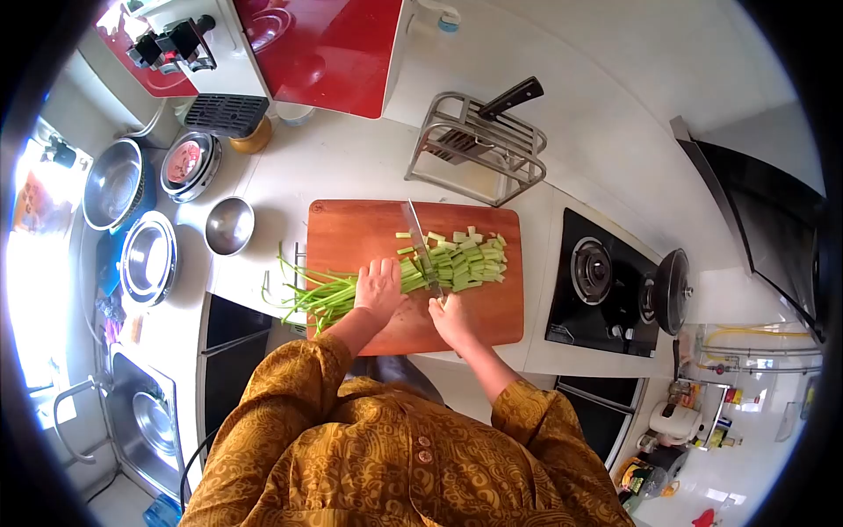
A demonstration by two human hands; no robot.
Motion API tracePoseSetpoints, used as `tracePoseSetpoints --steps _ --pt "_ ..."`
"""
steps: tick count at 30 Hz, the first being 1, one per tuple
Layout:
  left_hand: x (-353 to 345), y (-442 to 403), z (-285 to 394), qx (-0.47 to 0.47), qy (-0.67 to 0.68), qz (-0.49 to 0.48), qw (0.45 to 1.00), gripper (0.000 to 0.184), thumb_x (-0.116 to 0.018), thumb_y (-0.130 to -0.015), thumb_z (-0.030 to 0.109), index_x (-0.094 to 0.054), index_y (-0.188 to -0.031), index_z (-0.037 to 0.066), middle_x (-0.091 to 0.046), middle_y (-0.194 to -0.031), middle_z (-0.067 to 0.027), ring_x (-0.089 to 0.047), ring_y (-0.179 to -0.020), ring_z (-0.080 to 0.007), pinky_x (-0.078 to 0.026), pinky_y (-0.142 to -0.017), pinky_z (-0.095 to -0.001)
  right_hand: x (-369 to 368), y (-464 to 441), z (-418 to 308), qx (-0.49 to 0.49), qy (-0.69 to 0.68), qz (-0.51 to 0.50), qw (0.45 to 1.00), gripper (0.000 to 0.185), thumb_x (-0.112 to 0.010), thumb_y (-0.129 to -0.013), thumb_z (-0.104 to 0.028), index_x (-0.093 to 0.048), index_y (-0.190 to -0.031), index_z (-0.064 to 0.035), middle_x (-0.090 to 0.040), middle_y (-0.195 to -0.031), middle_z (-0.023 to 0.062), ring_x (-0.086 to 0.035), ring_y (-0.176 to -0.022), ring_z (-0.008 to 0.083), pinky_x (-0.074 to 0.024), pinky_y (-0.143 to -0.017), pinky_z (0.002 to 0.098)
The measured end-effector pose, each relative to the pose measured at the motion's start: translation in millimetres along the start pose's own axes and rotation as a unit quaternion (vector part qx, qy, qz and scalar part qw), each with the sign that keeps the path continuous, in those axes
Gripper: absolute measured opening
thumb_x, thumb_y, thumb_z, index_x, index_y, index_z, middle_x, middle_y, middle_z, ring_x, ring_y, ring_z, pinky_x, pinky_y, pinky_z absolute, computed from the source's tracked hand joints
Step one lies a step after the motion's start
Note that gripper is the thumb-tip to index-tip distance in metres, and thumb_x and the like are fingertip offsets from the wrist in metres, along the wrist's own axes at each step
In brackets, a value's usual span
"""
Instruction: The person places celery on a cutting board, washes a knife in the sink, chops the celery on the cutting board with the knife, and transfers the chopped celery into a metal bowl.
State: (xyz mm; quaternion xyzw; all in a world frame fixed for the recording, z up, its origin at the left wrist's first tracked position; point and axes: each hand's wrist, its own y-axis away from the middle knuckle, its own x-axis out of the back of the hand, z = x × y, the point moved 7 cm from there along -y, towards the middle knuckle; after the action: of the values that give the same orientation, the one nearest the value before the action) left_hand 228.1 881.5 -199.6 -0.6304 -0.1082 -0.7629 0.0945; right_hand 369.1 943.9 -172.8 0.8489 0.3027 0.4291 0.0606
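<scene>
With your right hand (448, 314) closed round the knife (420, 241) and your left hand (379, 288) gripping the green stalks (323, 297) on the wooden board (351, 230), tuck those left fingertips (387, 263) well back from the edge and slice straight down, evenly.

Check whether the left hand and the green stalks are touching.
Touching: the head view shows the left hand resting on the green stalks, beside the knife.
</scene>
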Motion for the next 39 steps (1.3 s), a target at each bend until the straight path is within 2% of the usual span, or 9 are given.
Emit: tracePoseSetpoints --steps 2,8,10,17,20,21,30,37,39 --pt "17.0 0.6 -0.2 0.005 -0.005 -0.029 1.0 0.095 -0.076 -0.064 0.053 -0.041 -0.133 -0.002 -0.052 -0.114 -0.0103 -0.048 -0.107 -0.0254 -0.035 -0.097 -0.0427 13.8 9.9 -16.8 0.001 0.042 -0.023 0.999 0.032 -0.06 -0.083 -0.023 -0.059 -0.067 0.0038 -0.059 -0.06 0.0232 -0.062 -0.06 0.039 -0.046 -0.055 0.0468" --pt "37.1 18.1 -5.1 0.007 -0.025 0.003 1.0 0.099 -0.074 -0.066 0.057 -0.038 -0.134 -0.005 -0.05 -0.114 -0.012 -0.046 -0.11 -0.0251 -0.031 -0.102 -0.0447 18.8 35.6 -20.0 -0.015 0.029 -0.151 0.988 0.035 -0.056 -0.085 -0.023 -0.053 -0.062 0.0035 -0.053 -0.053 0.0193 -0.059 -0.053 0.0327 -0.0447 -0.052 0.0446" --pt "25.1 23.6 -9.9 0.003 -0.045 0.0 0.999 0.094 -0.072 -0.068 0.055 -0.039 -0.133 -0.005 -0.05 -0.113 -0.0119 -0.046 -0.109 -0.025 -0.032 -0.101 -0.0438 8.8 34.8 -7.9 -0.011 0.06 -0.187 0.98 0.037 -0.055 -0.088 -0.024 -0.049 -0.06 -0.0009 -0.049 -0.047 0.0067 -0.051 -0.039 0.0169 -0.0416 -0.041 0.0362" --pt "-12.4 21.5 -8.6 -0.029 -0.092 -0.006 0.995 0.06 -0.068 -0.076 0.039 -0.046 -0.119 0.004 -0.05 -0.106 -0.0087 -0.047 -0.1 -0.0244 -0.038 -0.086 -0.0397 -35.1 5.5 12.0 -0.093 -0.022 -0.235 0.967 0.036 -0.056 -0.087 -0.023 -0.05 -0.061 0.0004 -0.049 -0.048 0.0085 -0.051 -0.038 0.0182 -0.04 -0.038 0.0345" --pt "-6.8 22.7 -7.9 -0.016 -0.072 0.039 0.997 0.058 -0.069 -0.073 0.038 -0.047 -0.115 0.005 -0.049 -0.105 -0.0085 -0.047 -0.099 -0.0245 -0.038 -0.084 -0.0397 -52.2 -10.9 12.9 0.023 0.073 -0.034 0.996 0.033 -0.06 -0.083 -0.026 -0.062 -0.07 0.0037 -0.059 -0.055 0.0198 -0.06 -0.05 0.0339 -0.0471 -0.05 0.0438" --pt "-5.9 25.1 -5.3 -0.021 -0.071 0.037 0.997 0.058 -0.069 -0.073 0.038 -0.047 -0.115 0.005 -0.049 -0.105 -0.0085 -0.047 -0.099 -0.0245 -0.038 -0.084 -0.0397 -53.4 -6.4 12.9 0.01 0.054 -0.027 0.998 0.034 -0.062 -0.082 -0.027 -0.063 -0.069 0.0042 -0.06 -0.059 0.0229 -0.062 -0.058 0.0392 -0.0477 -0.055 0.0468" --pt "-0.7 4.3 -6.6 -0.013 -0.006 0.015 1.0 0.064 -0.072 -0.072 0.037 -0.048 -0.121 0.002 -0.051 -0.107 -0.0087 -0.048 -0.101 -0.0241 -0.038 -0.087 -0.0401 -35.3 -6.3 18.6 0.024 0.045 0.005 0.999 0.037 -0.062 -0.083 -0.029 -0.06 -0.066 0.0048 -0.058 -0.057 0.0215 -0.061 -0.055 0.0363 -0.0444 -0.052 0.046" --pt "46.1 8.4 -11.9 0.016 0.003 0.012 1.0 0.075 -0.077 -0.068 0.043 -0.046 -0.121 -0.001 -0.051 -0.11 -0.0116 -0.047 -0.111 -0.0266 -0.031 -0.102 -0.0443 13.6 23.2 -24.4 0.006 -0.026 -0.064 0.998 0.034 -0.058 -0.085 -0.022 -0.057 -0.065 0.0055 -0.056 -0.056 0.0209 -0.06 -0.054 0.0344 -0.0429 -0.052 0.0444" --pt "43.5 13.0 -19.2 0.022 0.001 -0.009 1.0 0.077 -0.077 -0.068 0.046 -0.046 -0.122 0.0 -0.051 -0.111 -0.0117 -0.047 -0.113 -0.0269 -0.03 -0.104 -0.0452 14.9 32.1 -33.5 -0.021 0.009 -0.18 0.983 0.034 -0.055 -0.085 -0.021 -0.055 -0.064 0.0055 -0.054 -0.053 0.0202 -0.058 -0.05 0.0319 -0.0425 -0.051 0.0435"
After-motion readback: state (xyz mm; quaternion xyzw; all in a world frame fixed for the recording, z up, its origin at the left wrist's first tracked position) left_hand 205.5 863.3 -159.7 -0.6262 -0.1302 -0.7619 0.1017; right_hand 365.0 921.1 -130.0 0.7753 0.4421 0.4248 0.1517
